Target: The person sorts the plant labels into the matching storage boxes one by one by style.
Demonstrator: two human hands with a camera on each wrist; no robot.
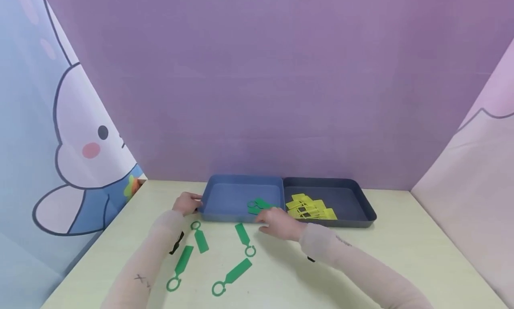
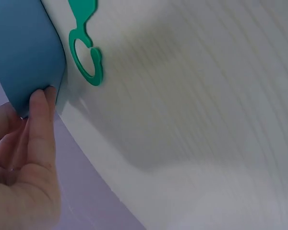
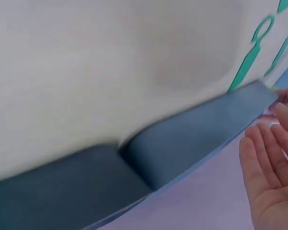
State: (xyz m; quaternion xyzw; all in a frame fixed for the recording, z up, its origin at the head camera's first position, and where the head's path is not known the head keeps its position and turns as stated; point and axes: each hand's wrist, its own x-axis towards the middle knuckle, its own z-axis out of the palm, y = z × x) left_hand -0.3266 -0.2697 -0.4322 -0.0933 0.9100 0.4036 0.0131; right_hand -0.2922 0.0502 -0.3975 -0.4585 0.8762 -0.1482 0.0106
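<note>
A blue tray (image 1: 241, 186) stands against a dark tray (image 1: 363, 204) at the back of the table. My left hand (image 1: 188, 203) pinches the left wall of the blue tray, thumb and fingers on either side in the left wrist view. Over the blue tray's front right corner is my right hand (image 1: 279, 223); in the right wrist view its fingers (image 3: 259, 158) are relaxed, with nothing seen between them. Green tags (image 1: 261, 203) with ring ends lie in the blue tray beside that hand's fingertips, partly hidden by it. Yellow tags (image 1: 309, 206) are heaped in the dark tray.
On the table in front lie several more green tags, among them one tag (image 1: 199, 237) near my left wrist, one (image 1: 242, 235) below the blue tray and one (image 1: 237, 272) nearer me. A purple backdrop (image 1: 261, 99) rises behind the trays, with printed cloth (image 1: 92, 202) at the left.
</note>
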